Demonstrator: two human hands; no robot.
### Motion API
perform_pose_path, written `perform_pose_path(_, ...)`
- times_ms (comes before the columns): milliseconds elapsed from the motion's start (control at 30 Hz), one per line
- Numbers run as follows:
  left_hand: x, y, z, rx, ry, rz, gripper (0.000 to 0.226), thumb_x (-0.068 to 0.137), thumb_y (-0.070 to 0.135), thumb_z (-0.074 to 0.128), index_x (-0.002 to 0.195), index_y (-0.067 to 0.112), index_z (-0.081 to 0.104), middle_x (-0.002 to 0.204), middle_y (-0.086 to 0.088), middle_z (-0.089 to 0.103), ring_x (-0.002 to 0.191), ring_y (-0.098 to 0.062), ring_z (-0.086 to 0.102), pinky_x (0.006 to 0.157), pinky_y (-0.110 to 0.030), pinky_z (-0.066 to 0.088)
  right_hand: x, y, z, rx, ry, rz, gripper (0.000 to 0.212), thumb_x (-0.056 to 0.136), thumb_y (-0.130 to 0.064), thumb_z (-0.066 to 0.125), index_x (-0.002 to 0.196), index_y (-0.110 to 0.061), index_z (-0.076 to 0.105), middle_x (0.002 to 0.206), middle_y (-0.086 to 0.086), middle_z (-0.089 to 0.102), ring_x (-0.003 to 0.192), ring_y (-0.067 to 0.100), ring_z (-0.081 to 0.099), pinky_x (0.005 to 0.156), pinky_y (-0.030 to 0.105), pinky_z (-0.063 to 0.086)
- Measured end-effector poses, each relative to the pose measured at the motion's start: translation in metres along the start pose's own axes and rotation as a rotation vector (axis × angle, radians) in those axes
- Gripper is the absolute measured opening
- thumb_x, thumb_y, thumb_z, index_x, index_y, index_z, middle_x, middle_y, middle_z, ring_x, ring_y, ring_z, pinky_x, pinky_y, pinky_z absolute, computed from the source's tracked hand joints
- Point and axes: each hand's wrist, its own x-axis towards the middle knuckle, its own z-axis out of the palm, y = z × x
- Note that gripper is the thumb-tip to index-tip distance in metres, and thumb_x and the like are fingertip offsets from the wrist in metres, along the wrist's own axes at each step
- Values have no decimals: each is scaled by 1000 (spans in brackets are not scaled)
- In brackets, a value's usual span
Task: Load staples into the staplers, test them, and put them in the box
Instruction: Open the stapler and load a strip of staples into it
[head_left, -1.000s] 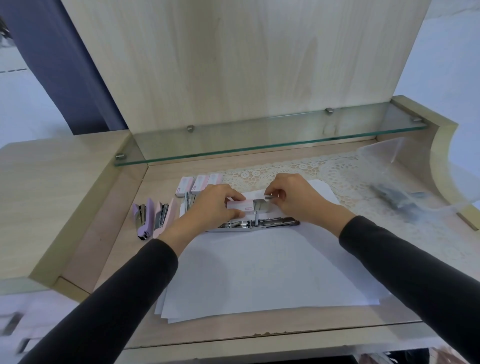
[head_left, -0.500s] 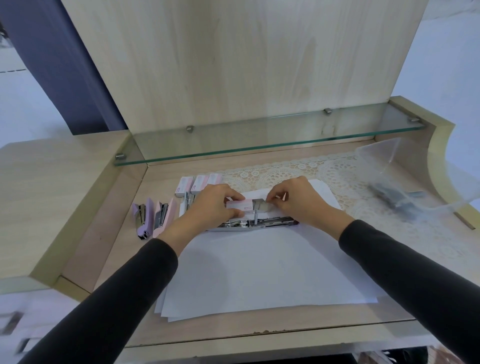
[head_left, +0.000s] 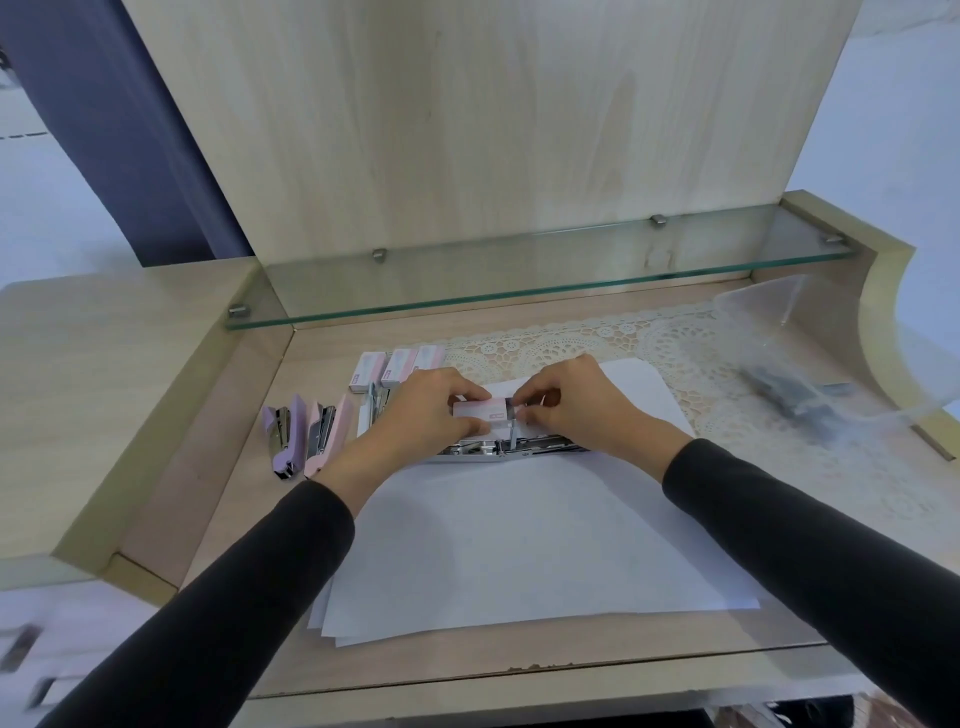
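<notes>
Left hand (head_left: 426, 410) grips pink staple box (head_left: 480, 410) above opened stapler (head_left: 511, 448) lying on paper stack (head_left: 519, 545), mid tabletop (head_left: 208, 499). Right hand (head_left: 571, 405) fingertips pinch staple strip (head_left: 514, 414) at box's open end. Purple stapler (head_left: 284, 435), pink stapler (head_left: 327, 435) left. Clear plastic box (head_left: 779, 374) far right.

— What sort of place am I seeing?
— Home desk, prob. a study: wood desk (head_left: 156, 374) w/ glass shelf (head_left: 519, 283) at 12, lace mat (head_left: 597, 338) at 1.
</notes>
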Motion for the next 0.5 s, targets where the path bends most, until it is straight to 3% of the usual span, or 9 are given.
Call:
perform_pose_path(200, 0, 1, 1, 19, 3, 21, 39, 77, 27, 73, 113, 17, 64, 107, -3, 62, 99, -17, 53, 84, -26, 41, 4, -4, 3, 9, -24, 4, 16, 78, -5, 67, 92, -6, 72, 64, -8, 59, 51, -3, 47, 55, -1, 36)
perform_pose_path(333, 1, 1, 1, 8, 10, 24, 37, 77, 25, 73, 112, 15, 65, 106, -3, 63, 98, -16, 53, 82, -23, 39, 8, -2, 5, 17, -15, 0, 13, 75, -4, 69, 87, -6, 72, 78, 12, 70, 55, -1, 45, 57, 2, 39)
perform_pose_path(500, 4, 2, 2, 1, 14, 28, 36, 78, 21, 72, 112, 14, 65, 109, -3, 63, 101, -16, 53, 82, -21, 37, 11, 1, 6, 44, -10, 2, 9, 73, -3, 71, 81, -6, 72, 73, 9, 67, 55, 0, 47, 58, 6, 40)
